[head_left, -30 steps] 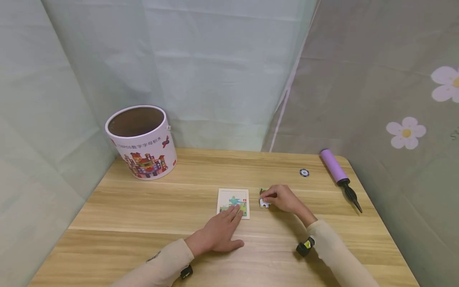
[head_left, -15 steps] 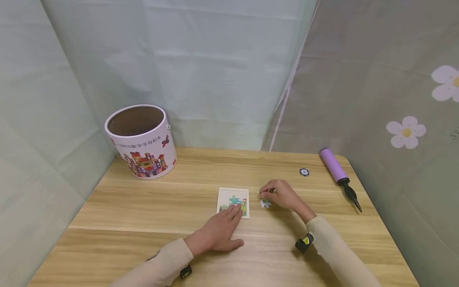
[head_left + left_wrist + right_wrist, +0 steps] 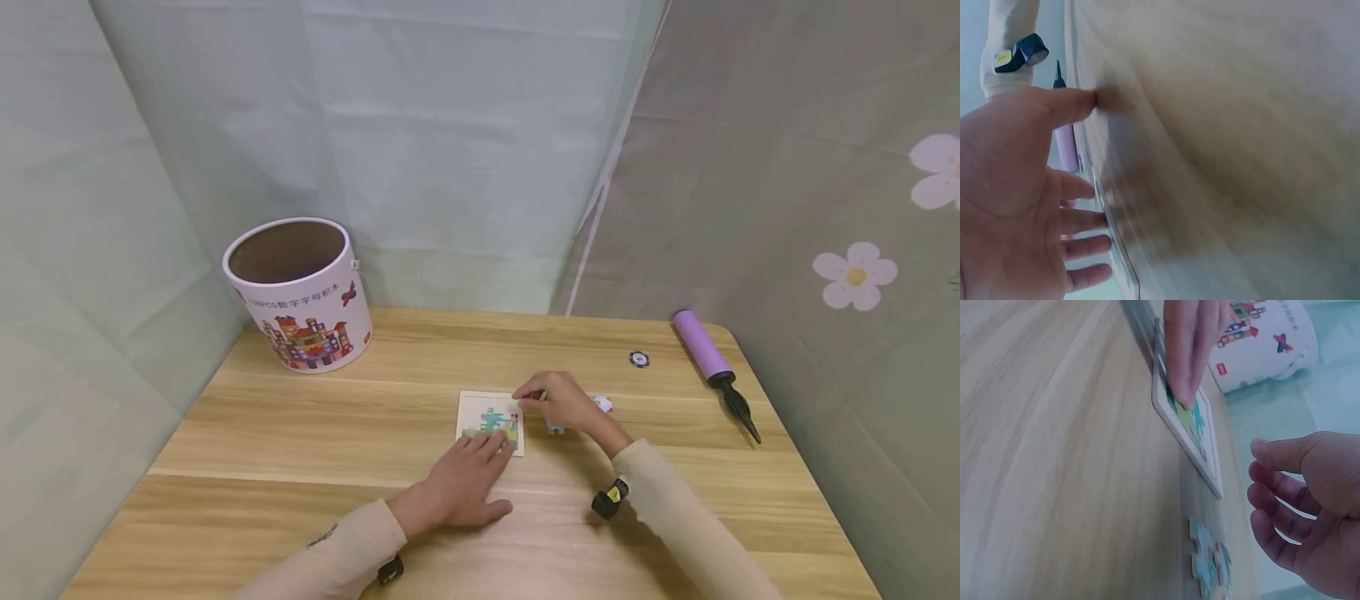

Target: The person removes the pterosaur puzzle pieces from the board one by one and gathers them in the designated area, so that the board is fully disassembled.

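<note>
A pale-framed jigsaw tray [image 3: 472, 408] lies on the table, partly filled with green and teal pieces [image 3: 492, 420]. My left hand [image 3: 465, 482] rests on its lower part, fingers straight and covering some of the picture. Just over the tray's upper right corner hovers my right hand [image 3: 558, 402]. In the right wrist view, the thumb and loosely curled fingers of the right hand [image 3: 1310, 506] come close together, and no piece shows between them. Below that hand in the same view are loose jigsaw pieces [image 3: 1202, 555]. One loose piece [image 3: 602, 403] shows behind the right wrist.
A white printed bucket [image 3: 307, 308] stands at the back left. Toward the back right are a round chip [image 3: 639, 358] and a purple and black hand pump [image 3: 705, 350]. Fabric curtains [image 3: 465, 150] hang behind the wooden table [image 3: 300, 442].
My right hand has moved left from the loose pieces to the tray's upper right corner, uncovering a piece behind the wrist. The left hand has stayed on the tray.
</note>
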{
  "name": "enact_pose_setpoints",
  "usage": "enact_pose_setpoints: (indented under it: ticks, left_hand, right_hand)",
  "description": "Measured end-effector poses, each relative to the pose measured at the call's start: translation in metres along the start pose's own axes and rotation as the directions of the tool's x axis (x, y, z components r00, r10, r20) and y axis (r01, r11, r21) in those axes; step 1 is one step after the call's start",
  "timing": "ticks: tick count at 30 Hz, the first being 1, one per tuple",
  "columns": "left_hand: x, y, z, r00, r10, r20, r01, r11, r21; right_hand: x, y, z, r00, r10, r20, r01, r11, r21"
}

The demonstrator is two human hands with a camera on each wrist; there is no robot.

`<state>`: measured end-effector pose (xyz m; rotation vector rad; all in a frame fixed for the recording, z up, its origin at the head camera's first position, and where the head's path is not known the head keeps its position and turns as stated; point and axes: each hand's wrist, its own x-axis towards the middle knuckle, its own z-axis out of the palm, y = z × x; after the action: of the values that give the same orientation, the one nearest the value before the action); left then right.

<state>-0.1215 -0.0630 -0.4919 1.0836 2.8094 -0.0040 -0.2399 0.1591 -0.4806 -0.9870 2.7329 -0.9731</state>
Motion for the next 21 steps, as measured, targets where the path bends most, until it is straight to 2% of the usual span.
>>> enact_pose_setpoints:
  ticks: [7,12,21]
  left_hand:
    - [-0.004,0.004,-0.002,1.000,-0.024,0.010,0.024,1.000,0.016]
    - [-0.004,0.004,-0.003,0.999,-0.045,0.010,0.045,0.998,0.043]
    - [-0.006,0.003,0.000,1.000,-0.020,-0.002,0.020,0.998,-0.051]
  right_hand:
    - [0.013,-0.008,0.013,0.998,-0.049,0.030,0.049,0.999,-0.001]
    - [0.021,-0.012,0.021,0.998,-0.035,0.059,0.035,0.999,-0.002]
    - [0.028,-0.013,0.034,0.997,0.016,0.077,-0.014,1.000,-0.027]
